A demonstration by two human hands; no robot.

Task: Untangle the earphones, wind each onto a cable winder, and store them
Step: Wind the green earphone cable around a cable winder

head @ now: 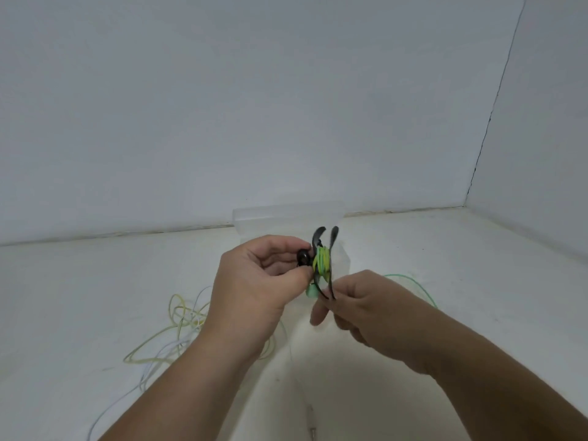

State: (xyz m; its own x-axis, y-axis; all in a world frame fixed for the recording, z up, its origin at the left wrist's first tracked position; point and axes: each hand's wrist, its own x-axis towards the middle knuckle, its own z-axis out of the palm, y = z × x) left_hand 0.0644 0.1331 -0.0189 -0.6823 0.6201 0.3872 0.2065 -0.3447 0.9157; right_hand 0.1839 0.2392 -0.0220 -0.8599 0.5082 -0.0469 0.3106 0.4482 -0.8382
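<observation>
Cable winder (316, 241), wrapped in green cable (322, 263), stood upright between both hands, left hand (254, 281) pinching its side, right hand (372, 300) pinching its lower end.

White surface (445, 249), cables strewn.
We see a yellow-white tangle (178, 316) left, a green cable (402, 275) right, a clear box (286, 218) against the wall (254, 122).

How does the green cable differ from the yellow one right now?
The green cable is partly wound on the black winder, held up by the left hand and right hand; the yellow cable lies in loose loops on the table. Green is gripped; yellow is untouched, mixed with a white cable. Both are thin cords.
</observation>
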